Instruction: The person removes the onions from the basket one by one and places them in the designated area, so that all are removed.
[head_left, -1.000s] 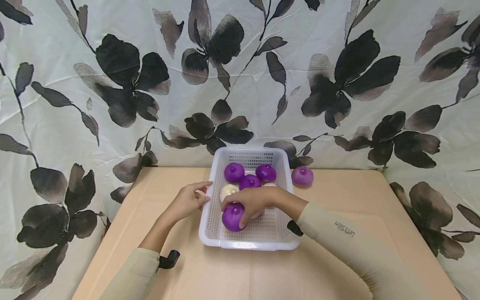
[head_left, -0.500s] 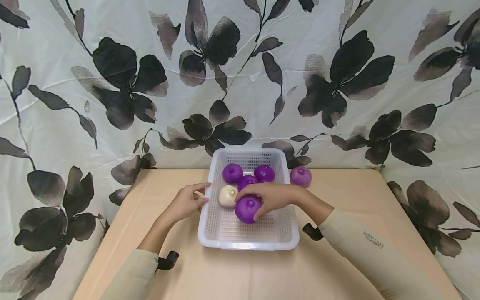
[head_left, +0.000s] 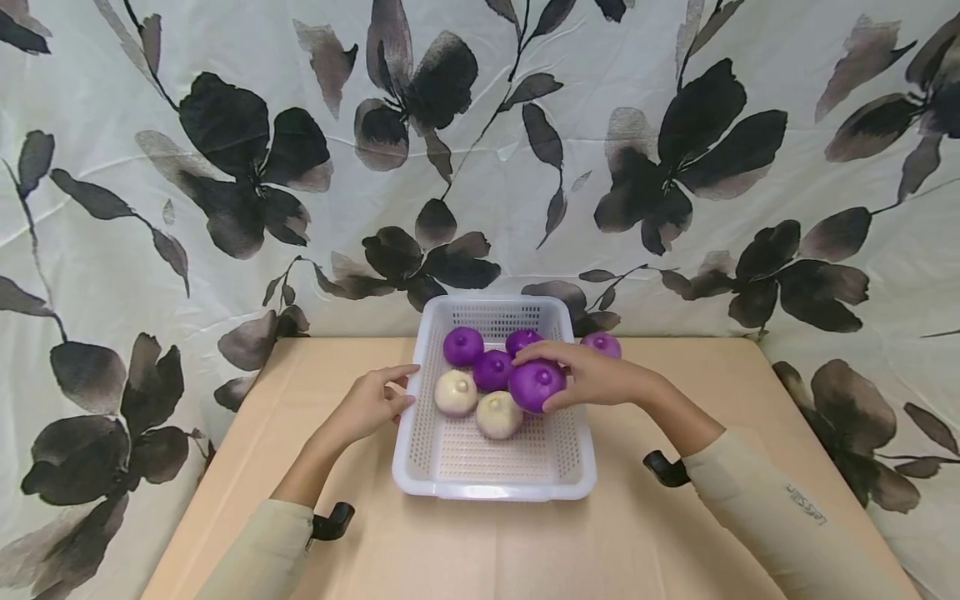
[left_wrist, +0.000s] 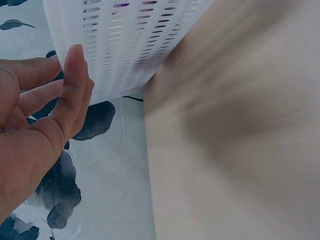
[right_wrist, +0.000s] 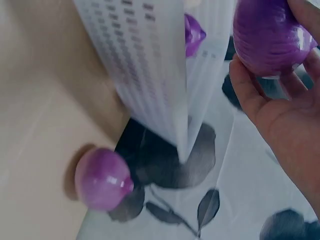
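My right hand (head_left: 603, 375) grips a purple onion (head_left: 537, 386), fingers and thumb spread round its sides, over the right part of a white perforated basket (head_left: 495, 490). In the right wrist view the same onion (right_wrist: 270, 40) is held up above the basket's rim. Below it in the basket lie two white onions (head_left: 455, 393) and several purple onions (head_left: 463, 346), one partly covered by my right hand. My left hand (head_left: 375, 402) rests its fingertips against the basket's left side; in the left wrist view, its fingers (left_wrist: 75, 70) touch the outer wall near the rim, nearly straight.
One more purple onion (head_left: 603, 342) sits on the table (head_left: 720, 392) outside the basket, behind my right hand near the table's far edge. A floral cloth (head_left: 540, 167) hangs right behind the table.
My right hand has moved right and away from me, carrying the purple onion from the basket's front left. A white onion it had covered now shows. The left hand stays at the rim.
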